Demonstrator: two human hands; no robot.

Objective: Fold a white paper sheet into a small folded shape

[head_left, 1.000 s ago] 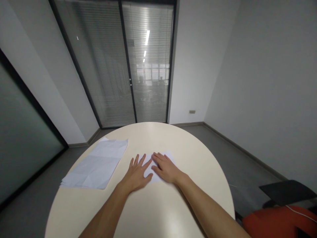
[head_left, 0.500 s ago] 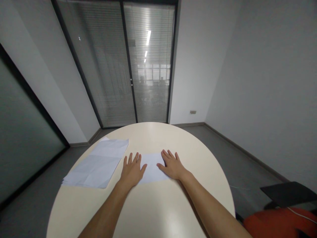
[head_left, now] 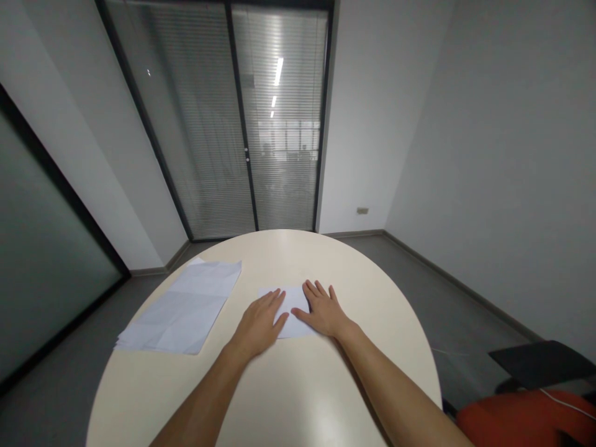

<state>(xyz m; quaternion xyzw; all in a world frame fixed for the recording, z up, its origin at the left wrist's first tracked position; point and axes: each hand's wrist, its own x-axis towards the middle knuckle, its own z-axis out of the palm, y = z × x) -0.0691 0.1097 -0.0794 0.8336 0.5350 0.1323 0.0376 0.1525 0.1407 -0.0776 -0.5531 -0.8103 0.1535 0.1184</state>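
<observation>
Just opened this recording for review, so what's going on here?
A person's left hand and right hand rest on a small piece of white paper, which lies on a round, pale table. The left covers the paper's left part, fingers close together; the right is on its right part, fingers spread. Paper shows between them. Off to the left lies a pile of larger white sheets, touched by neither hand.

The left hand (head_left: 261,321) lies over the left part of a small white sheet (head_left: 297,329), fingers close together; the right hand (head_left: 325,314) rests on its right part, fingers spread. Larger creased papers (head_left: 181,313) lie to the left on the round, cream tabletop (head_left: 279,397). A red-seated chair (head_left: 507,419) stands at lower right; beyond are blinds (head_left: 209,136).
</observation>
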